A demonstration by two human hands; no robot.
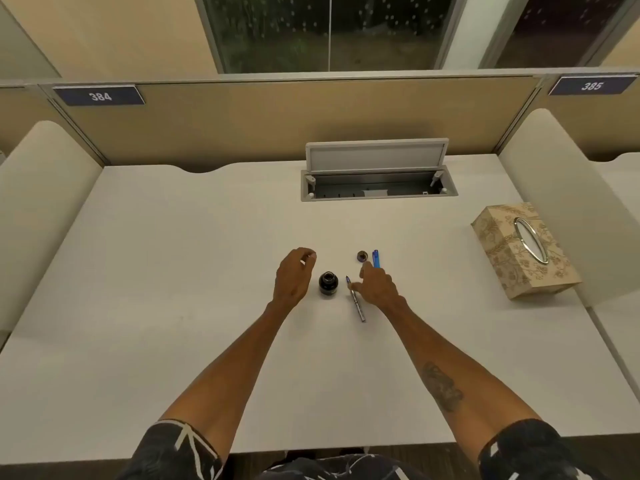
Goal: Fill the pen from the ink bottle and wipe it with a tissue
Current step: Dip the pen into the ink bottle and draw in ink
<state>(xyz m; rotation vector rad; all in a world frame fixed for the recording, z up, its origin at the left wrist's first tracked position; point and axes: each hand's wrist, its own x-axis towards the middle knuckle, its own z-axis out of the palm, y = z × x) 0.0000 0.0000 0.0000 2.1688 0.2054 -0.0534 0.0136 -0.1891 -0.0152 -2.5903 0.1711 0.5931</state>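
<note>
A small dark ink bottle [328, 282] stands uncapped in the middle of the white desk [173, 271]. Its round cap [362, 256] lies behind and to the right, beside a blue pen part [376, 259]. The pen's front section [356, 301], nib pointing away, lies on the desk right of the bottle. My right hand [379, 287] rests over it, fingertips touching the pen near the nib; a firm grip cannot be made out. My left hand [293, 275] hovers just left of the bottle, fingers curled and empty.
A patterned tissue box [519, 251] sits at the right side of the desk. An open cable hatch [377, 181] with a raised lid lies at the back. Partition walls close the desk on the left, right and behind.
</note>
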